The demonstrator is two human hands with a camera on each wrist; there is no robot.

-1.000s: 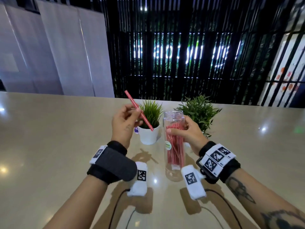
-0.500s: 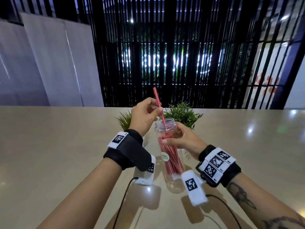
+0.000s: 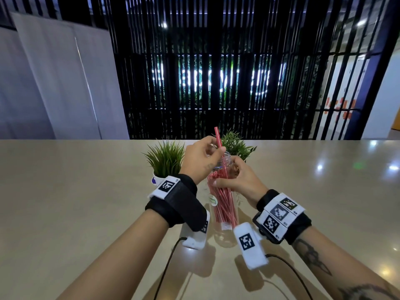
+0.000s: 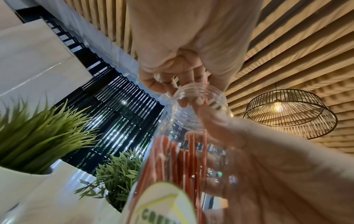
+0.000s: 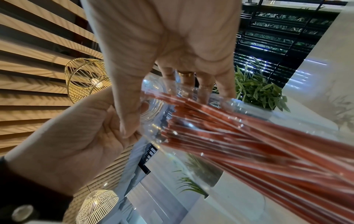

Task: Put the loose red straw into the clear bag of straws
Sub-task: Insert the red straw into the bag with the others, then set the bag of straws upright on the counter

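Already the left hand [image 3: 200,158] pinched the loose red straw [image 3: 218,139] between its fingers [image 3: 213,158], the straw's lower end just inside the mouth of the clear container of straws [image 3: 223,204], its top above them. The right hand [image 3: 239,179] curled its fingers round the container below, upright on the bench [image 3: 86,202]. Insertion looked underway; next likely called for easing it down, then letting go.
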